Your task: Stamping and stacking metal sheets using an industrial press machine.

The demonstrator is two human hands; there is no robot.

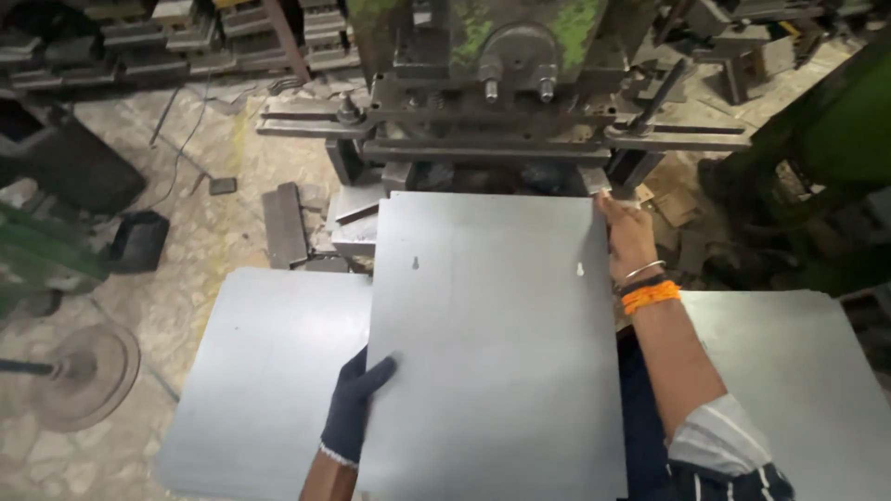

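We look down from a head-worn camera at our own two hands holding a flat metal sheet in a workshop.

Nearest to us, our left hand [355,408], in a dark glove, grips the lower left edge of the grey metal sheet [492,343]; the thumb lies on top and the fingers are tucked beneath, so the hand is clamped on the sheet. Our bare right arm, with a rolled striped sleeve [729,450], runs along the sheet's right side. Around the wrist sit orange and silver bangles [647,288]. Our right hand [626,237] rests along the sheet's upper right edge, fingers stretched toward the far corner and pressed to the edge; we cannot tell whether they curl under it.

The sheet lies flat in front of us. It has a small keyhole-shaped cut-out [416,263] near its upper left and a small mark close to the right edge.

Under it on the left lies a stack of similar sheets [269,390]. Another grey sheet [807,380] lies to the right.

Beyond, the sheet's far edge meets the bed of a heavy press machine [501,83] with worn green paint and bolts. Further left, a dusty stone floor [186,260] holds a metal bar [283,223], a dark tray [137,241] and a round wheel [88,371].
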